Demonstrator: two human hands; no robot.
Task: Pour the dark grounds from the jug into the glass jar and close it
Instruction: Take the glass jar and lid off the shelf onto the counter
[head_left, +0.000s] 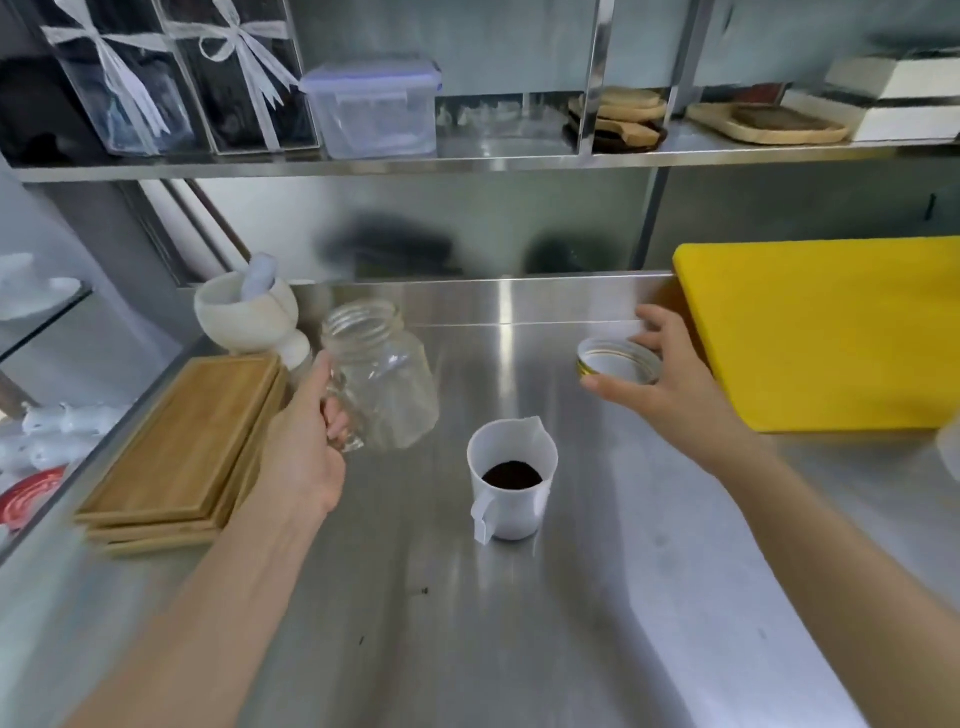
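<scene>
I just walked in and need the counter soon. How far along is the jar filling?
Done: the glass jar is open, its lid off. In hand: the left hand holds the empty jar, tilted; the right hand holds the lid upside down. Left: the dark grounds are all in the white jug on the counter, so pouring and closing remain.

Both forearms are bare to the frame edge, sleeveless; the left hand (306, 441) and right hand (670, 384) wear no gloves, rings or watch.
</scene>
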